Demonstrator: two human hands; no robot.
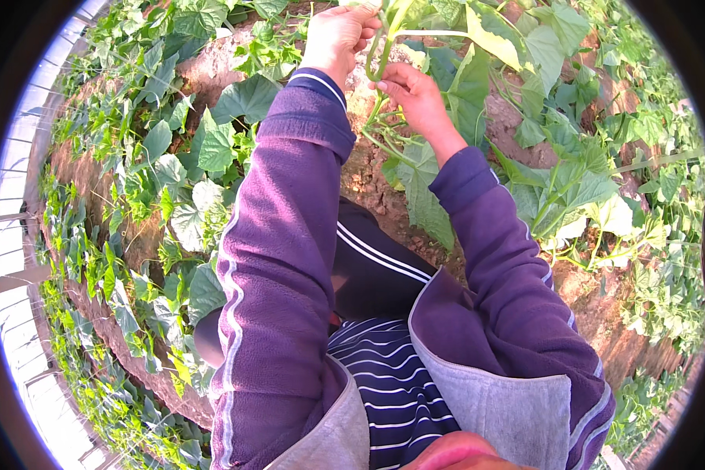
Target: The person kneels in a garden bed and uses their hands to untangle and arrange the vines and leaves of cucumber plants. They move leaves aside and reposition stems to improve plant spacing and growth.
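Note:
A green climbing vine (392, 29) with broad leaves, like a cucumber plant, stands at the top centre, its stem bent in a U-shaped loop. Up at the frame's edge my left hand (343, 32) pinches the upper part of the plant, its fingertips partly cut off by the edge. Lower and to the right, my right hand (411, 94) has thumb and forefinger closed on the stem at the bottom of the loop. Below this hand the stem runs down to thin side stalks and a large drooping leaf (426, 191).
Rows of leafy vines (217, 147) grow on both sides, with brown soil (367, 176) between them. Thin strings cross the leaves at left and right. A pale framed wall (12, 235) curves along the left rim. My bent knee is below the hands.

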